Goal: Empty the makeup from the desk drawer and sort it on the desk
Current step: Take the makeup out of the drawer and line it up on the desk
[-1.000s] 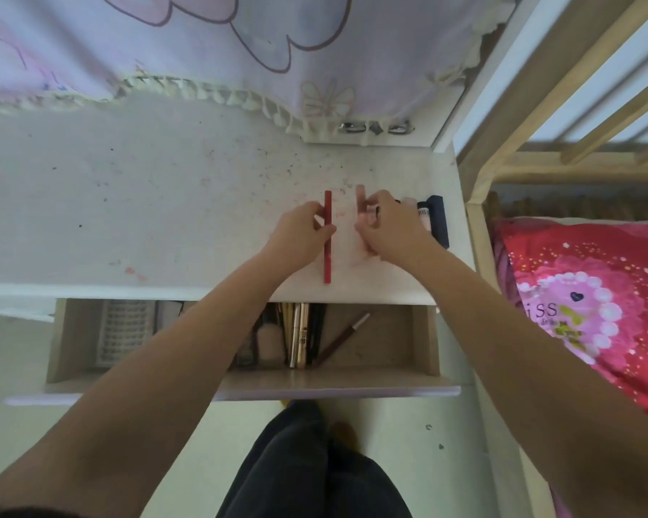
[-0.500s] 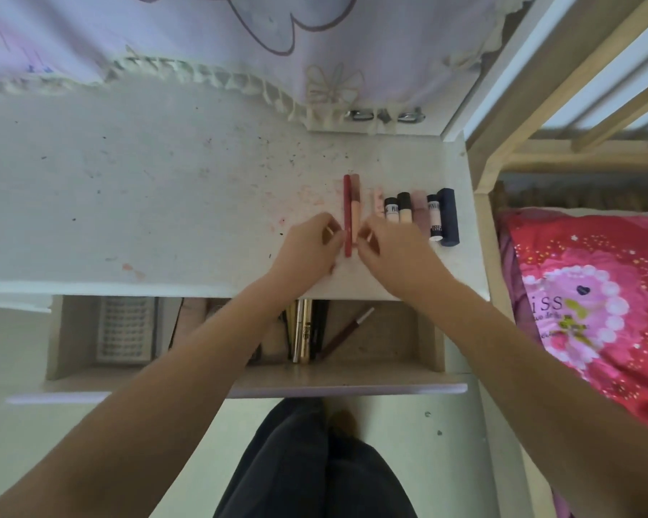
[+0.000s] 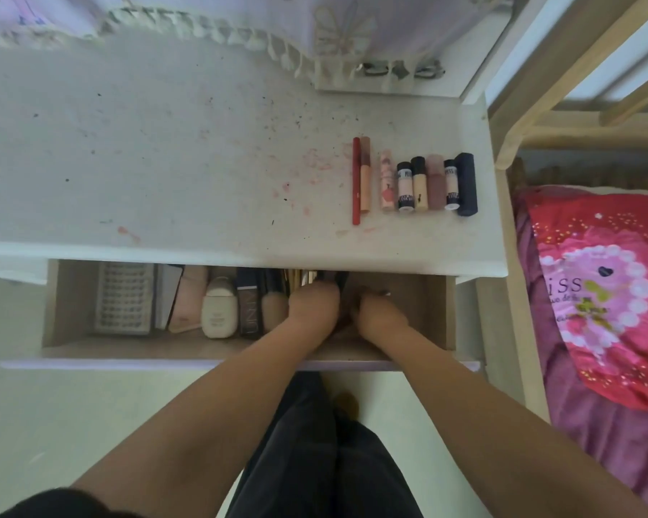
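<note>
The desk drawer [image 3: 63, 304] stands pulled out below the white desk [image 3: 165, 162]. Both my hands are inside it, close together near its middle right. My left hand [image 3: 313, 306] lies over a bundle of gold and black pencils [image 3: 302, 277], its fingertips hidden. My right hand [image 3: 376, 312] has curled fingers, and a dark tip [image 3: 384, 292] pokes out past them. On the desk's right end lies a sorted row: a red pencil [image 3: 356, 181], a peach stick [image 3: 365, 173], a pink tube [image 3: 387, 181], several small concealer tubes [image 3: 419, 185] and a navy tube [image 3: 466, 183].
Left of my hands the drawer holds a lash tray [image 3: 124, 302], a pink case [image 3: 189, 297], a white bottle [image 3: 219, 308], a dark compact [image 3: 248, 308] and a brush [image 3: 272, 308]. A wooden bed frame [image 3: 517, 256] with a pink pillow [image 3: 595, 286] borders the desk's right.
Both hands let go of the red pencil and peach stick on the desk and moved down into the drawer. The camera view has tilted down with them.
</note>
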`<state>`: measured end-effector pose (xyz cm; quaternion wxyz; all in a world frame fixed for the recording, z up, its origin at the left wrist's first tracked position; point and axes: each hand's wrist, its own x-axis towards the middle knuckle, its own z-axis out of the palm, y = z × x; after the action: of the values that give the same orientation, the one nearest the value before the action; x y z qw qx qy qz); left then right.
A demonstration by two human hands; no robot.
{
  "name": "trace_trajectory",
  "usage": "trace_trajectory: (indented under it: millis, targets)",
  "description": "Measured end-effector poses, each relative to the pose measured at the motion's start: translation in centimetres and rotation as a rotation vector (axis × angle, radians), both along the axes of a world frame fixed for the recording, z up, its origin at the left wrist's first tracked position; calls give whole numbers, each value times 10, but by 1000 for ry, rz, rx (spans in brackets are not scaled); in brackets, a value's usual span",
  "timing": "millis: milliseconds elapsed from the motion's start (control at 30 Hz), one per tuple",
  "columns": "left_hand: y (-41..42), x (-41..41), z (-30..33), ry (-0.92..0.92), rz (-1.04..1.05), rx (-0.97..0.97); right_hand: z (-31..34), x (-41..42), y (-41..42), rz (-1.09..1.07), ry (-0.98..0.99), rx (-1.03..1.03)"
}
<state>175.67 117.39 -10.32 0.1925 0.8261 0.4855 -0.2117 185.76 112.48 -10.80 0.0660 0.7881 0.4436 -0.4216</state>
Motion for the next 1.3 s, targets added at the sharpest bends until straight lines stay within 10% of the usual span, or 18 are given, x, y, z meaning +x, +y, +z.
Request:
trace_trajectory:
  millis: [300,500,700,833,967,1300]
  targets:
    - [-14,8,-3,22,-74,-47,1,17,-5,-301,-75,42]
    - [3,-2,24,1,-102,-127,41,30,-6,-412,240,48]
    - [23,-41,107,-150,-152,-403,128,59,-7,-112,492,-97]
    - [75,-48,145,-355,107,-355,169,61,39,-38,543,176]
    - [120,-20,129,-470,295,-99,155,43,107,34,252,525]
    - [135,30,108,-500,363,18,116,44,155,404,-469,529]
